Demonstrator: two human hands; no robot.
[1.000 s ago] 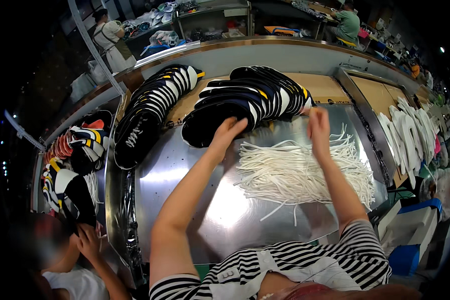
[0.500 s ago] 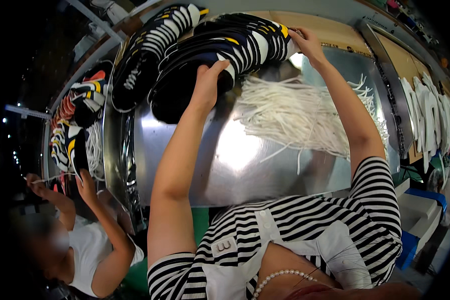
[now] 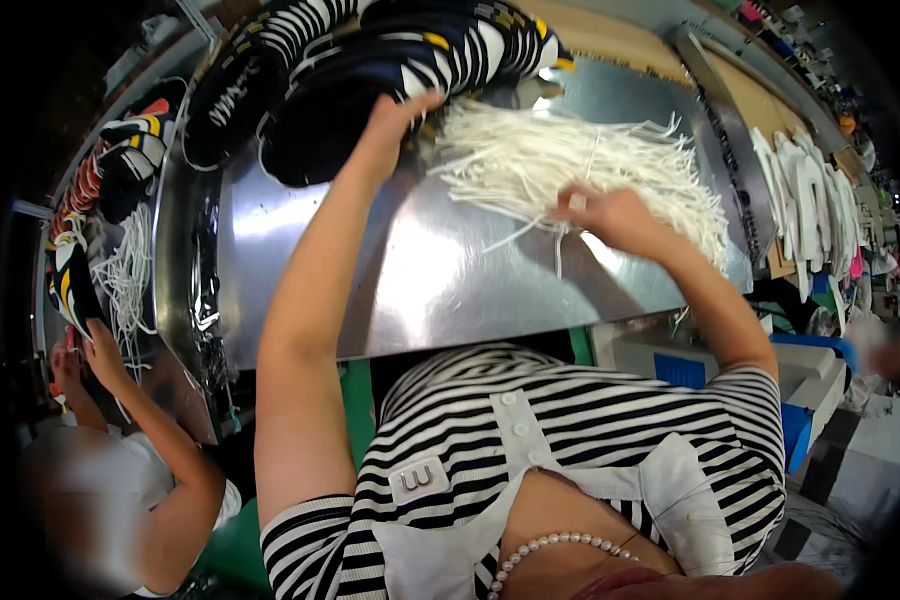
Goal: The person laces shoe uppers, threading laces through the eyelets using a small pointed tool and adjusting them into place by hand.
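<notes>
A long overlapped row of black, white and navy shoe uppers with yellow tabs (image 3: 450, 60) lies at the far side of the metal table (image 3: 300, 290). My left hand (image 3: 390, 130) grips the near edge of this row, thumb along the side and the other fingers hidden. A wide bundle of white shoelaces (image 3: 590, 150) is spread to the right of the uppers. At the near edge of the bundle is my right hand (image 3: 615, 218), its fingers curled and pinched on the laces. One loose lace end hangs just below those fingertips.
Another row of uppers (image 3: 232, 100) lies at the far left. Past the metal rail (image 3: 185, 270), a co-worker's hand (image 3: 100, 350) holds an upper beside more white laces (image 3: 128, 265). White cut pieces (image 3: 805, 195) stand at the right, above a grey-and-blue machine (image 3: 800, 370).
My right hand has left the far end of the upper row and come down to the laces. My left hand stays on the uppers. The whole view has shifted, so the table sits higher.
</notes>
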